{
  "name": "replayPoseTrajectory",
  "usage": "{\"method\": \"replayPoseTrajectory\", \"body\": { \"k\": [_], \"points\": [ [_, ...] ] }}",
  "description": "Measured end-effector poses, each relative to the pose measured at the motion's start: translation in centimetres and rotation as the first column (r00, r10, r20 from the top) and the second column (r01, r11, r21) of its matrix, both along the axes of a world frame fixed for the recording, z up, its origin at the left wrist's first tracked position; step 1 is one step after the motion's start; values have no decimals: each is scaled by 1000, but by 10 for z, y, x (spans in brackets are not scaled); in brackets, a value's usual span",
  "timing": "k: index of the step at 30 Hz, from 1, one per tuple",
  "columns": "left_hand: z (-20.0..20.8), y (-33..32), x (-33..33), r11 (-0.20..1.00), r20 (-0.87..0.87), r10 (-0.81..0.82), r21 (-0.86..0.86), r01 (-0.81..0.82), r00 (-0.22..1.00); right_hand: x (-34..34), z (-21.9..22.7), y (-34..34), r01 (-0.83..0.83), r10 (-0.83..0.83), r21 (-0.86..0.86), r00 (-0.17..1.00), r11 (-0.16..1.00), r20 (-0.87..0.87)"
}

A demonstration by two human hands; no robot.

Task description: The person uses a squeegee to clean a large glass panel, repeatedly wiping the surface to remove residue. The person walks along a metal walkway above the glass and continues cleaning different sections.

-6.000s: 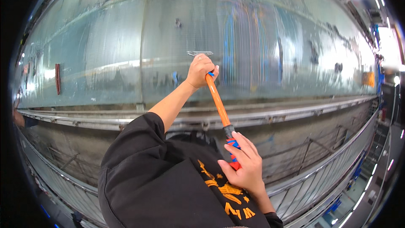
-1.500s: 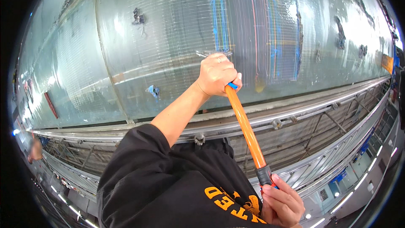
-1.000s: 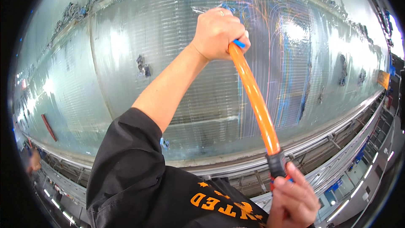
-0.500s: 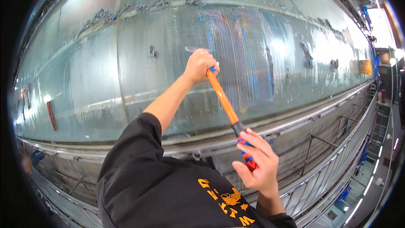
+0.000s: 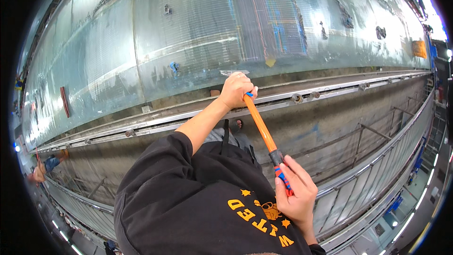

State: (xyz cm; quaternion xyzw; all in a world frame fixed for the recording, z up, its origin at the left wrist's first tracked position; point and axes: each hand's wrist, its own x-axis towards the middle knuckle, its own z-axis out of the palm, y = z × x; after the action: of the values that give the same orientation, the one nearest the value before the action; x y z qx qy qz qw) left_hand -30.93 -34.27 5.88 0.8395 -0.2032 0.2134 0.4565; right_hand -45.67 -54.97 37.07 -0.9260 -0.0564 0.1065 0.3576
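My left hand (image 5: 238,90) is closed round the head end of a long-handled scraper, close to its blade. The orange handle (image 5: 260,125) slants down to the right, ending in a dark, red and blue grip. At that grip my right hand (image 5: 297,191) holds on with its fingers folded over it. A thin, pale blade (image 5: 234,72) shows just beyond my left knuckles, over the near edge of a large, wet, greenish translucent sheet (image 5: 188,75); whether it touches the sheet I cannot tell. Orange and blue streaks (image 5: 264,14) run over the sheet beyond the blade.
Grey clumps (image 5: 347,14) and a small blue clump (image 5: 174,67) lie on the sheet. A dark red strip (image 5: 64,101) is at left, a yellow block (image 5: 419,48) at far right. A metal rail (image 5: 302,97) borders the near side; railings (image 5: 377,160) stand at right. Another person (image 5: 47,166) is at far left.
The blade has come toward me across the sheet to its near edge, both hands staying on the scraper. My view has tilted, showing more of the rail and floor.
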Motion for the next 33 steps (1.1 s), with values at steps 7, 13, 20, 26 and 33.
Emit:
{"method": "replayPoseTrajectory", "body": {
  "k": [7,13,20,26,33],
  "points": [
    [-13,10,58,995,8,17,-96,-16,1000,89,12,23,-165,166,-56,986,985,22],
    [-28,53,163,993,71,90,-85,-83,993,191,-5,53,-262,258,-95,965,960,-48],
    [-31,130,326,996,164,91,-36,-86,982,338,-20,124,-237,234,-67,971,969,-47],
    [-47,180,436,991,278,131,0,-136,952,408,-66,157,-217,227,-82,964,973,142],
    [-47,164,415,985,230,122,92,-146,966,377,-82,128,-80,57,112,979,990,193]
  ]
}}
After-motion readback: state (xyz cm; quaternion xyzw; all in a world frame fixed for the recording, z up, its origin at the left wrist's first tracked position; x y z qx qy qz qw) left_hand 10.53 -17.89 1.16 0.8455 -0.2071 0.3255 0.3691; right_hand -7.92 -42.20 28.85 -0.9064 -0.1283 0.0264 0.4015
